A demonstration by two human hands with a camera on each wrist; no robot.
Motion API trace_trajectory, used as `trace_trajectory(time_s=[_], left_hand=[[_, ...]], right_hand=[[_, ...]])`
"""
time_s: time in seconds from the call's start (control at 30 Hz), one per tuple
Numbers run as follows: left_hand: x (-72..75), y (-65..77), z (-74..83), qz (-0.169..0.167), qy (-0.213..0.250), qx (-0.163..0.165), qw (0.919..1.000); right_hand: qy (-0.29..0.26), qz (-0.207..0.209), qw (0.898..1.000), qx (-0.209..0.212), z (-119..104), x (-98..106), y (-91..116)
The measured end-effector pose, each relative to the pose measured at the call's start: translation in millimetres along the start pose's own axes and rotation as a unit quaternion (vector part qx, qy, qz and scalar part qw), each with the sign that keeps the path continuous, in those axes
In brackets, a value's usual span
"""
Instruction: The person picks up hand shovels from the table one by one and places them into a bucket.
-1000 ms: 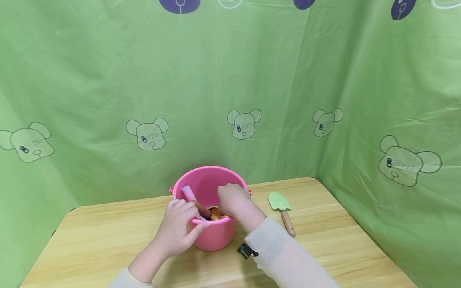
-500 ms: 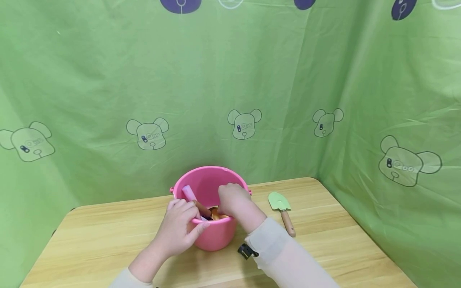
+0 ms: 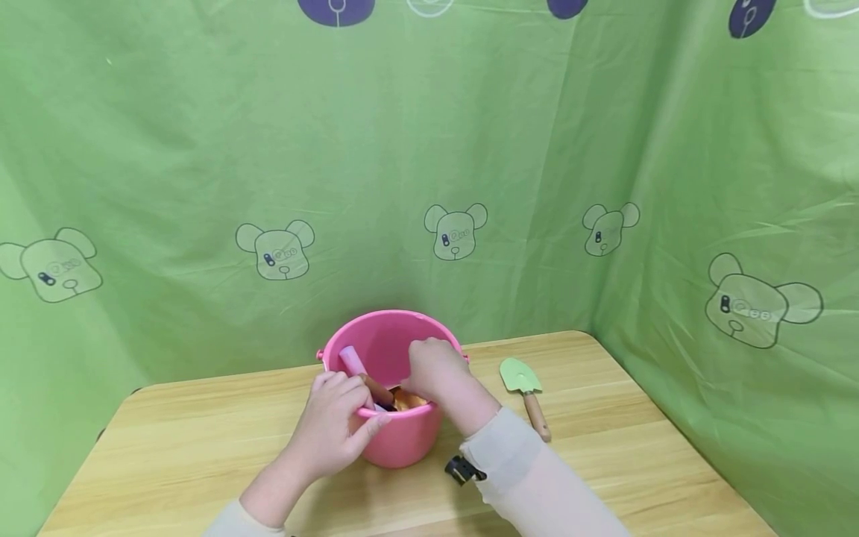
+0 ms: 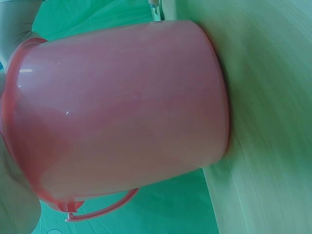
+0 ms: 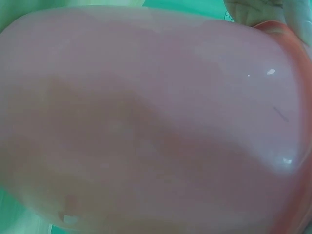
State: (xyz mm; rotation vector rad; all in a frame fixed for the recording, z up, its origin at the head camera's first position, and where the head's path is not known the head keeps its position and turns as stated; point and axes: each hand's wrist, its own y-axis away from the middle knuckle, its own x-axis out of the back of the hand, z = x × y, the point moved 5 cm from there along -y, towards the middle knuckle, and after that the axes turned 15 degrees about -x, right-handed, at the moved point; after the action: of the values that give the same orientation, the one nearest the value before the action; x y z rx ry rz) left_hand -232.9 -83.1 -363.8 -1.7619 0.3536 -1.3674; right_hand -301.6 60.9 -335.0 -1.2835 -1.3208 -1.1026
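A pink bucket (image 3: 401,440) stands upright on the wooden table. My left hand (image 3: 330,424) grips its near left rim, thumb outside and fingers over the edge. From the right, my right hand (image 3: 438,373) reaches down into the bucket; its fingertips are hidden inside. Between the hands lie a brown wooden handle (image 3: 378,390) and a shiny orange-gold thing (image 3: 407,400) whose kind is unclear. A pale pink cylindrical piece (image 3: 352,360) leans against the inner left wall. The bucket's side fills most of the left wrist view (image 4: 122,107) and right wrist view (image 5: 146,117).
To the right of the bucket lies a small trowel (image 3: 530,399) with a light green blade and wooden handle. Green printed cloth (image 3: 376,164) hangs behind and beside the table (image 3: 201,440). The bucket's carrying handle (image 4: 105,210) shows in the left wrist view.
My right hand has shifted slightly inside the bucket, and more of the orange-gold thing shows. My left hand and the bucket have stayed put.
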Motion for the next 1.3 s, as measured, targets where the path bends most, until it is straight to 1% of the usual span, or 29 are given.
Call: trace_trajectory(time_s=[0.1,0.33,0.57,0.7,1.0,1.3], left_hand=[[-0.1,-0.3,0.1,0.000,-0.002,0.000,1.0000],[-1.2,-1.4,-1.0,-0.004,-0.005,0.001,1.0000],[-2.1,-0.2,-1.9,-0.006,-0.005,0.003,1.0000],[-2.0,-0.1,-2.6,-0.006,-0.006,0.006,0.9999],[-0.8,-0.4,-2.0,-0.007,-0.004,0.010,0.9999],[-1.1,-0.8,-1.0,-0.008,0.000,0.006,0.9999]], right_hand=[[-0.012,0.004,1.000,-0.001,1.6,2.1,0.7],[-0.020,0.024,0.999,0.007,4.6,10.0,1.9],[-0.058,0.015,0.998,0.002,6.5,23.0,9.0],[-0.069,0.015,0.997,0.002,7.5,32.9,15.8],[-0.044,0.047,0.998,0.006,11.1,53.0,29.0],[-0.051,0.053,0.997,-0.014,26.2,61.7,33.8]])
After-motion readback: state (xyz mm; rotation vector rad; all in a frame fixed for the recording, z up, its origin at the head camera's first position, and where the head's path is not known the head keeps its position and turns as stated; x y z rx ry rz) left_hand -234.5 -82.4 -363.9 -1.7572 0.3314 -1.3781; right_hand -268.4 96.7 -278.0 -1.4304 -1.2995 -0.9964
